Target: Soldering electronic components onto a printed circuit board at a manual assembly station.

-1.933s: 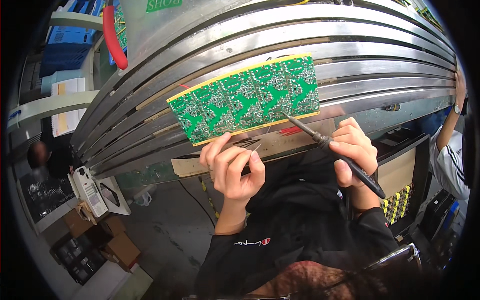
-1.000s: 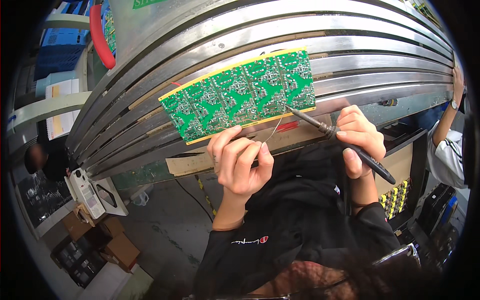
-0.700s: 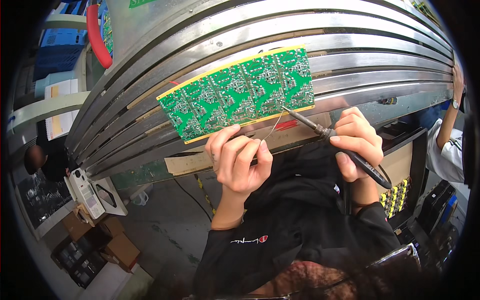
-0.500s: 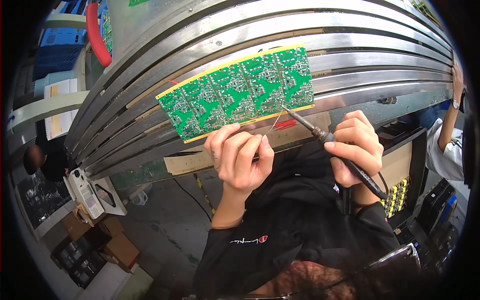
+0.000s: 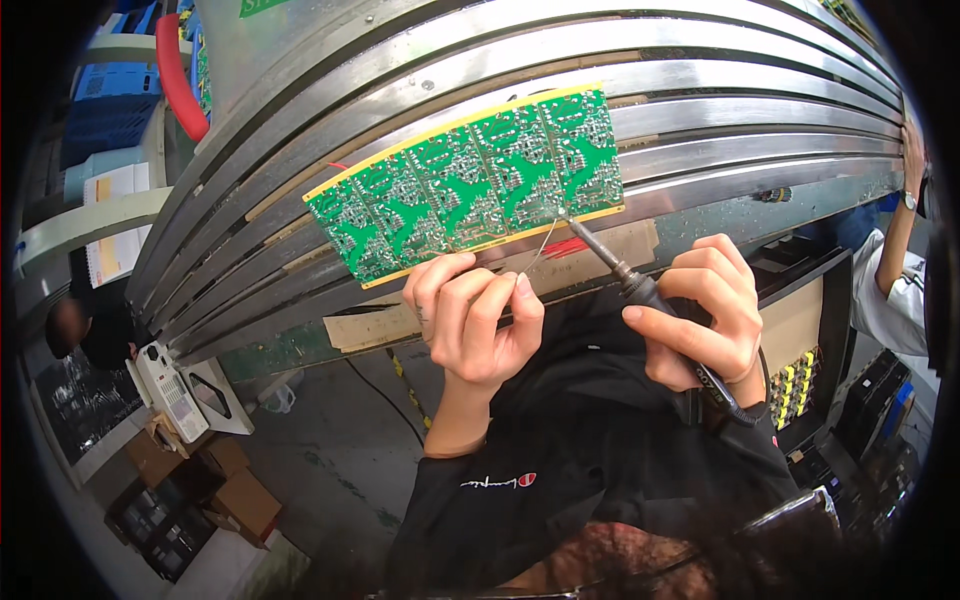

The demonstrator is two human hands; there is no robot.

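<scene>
The left hand [image 5: 478,315] pinches a thin wire [image 5: 545,246]; the right hand [image 5: 705,325] grips a soldering iron [image 5: 640,286], pointed near four o'clock on the circuit board [image 5: 465,190], at the left hand's twelve. A slip could scorch neighbouring joints.

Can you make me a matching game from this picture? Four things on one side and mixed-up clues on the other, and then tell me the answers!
Things:
1. circuit board
2. soldering iron
3. thin wire
4. red strands

Clues:
A. pinched in the person's left hand
B. lying on brown cardboard
C. green with two yellow edges
D. held in the person's right hand

Right pairs: 1-C, 2-D, 3-A, 4-B
</scene>
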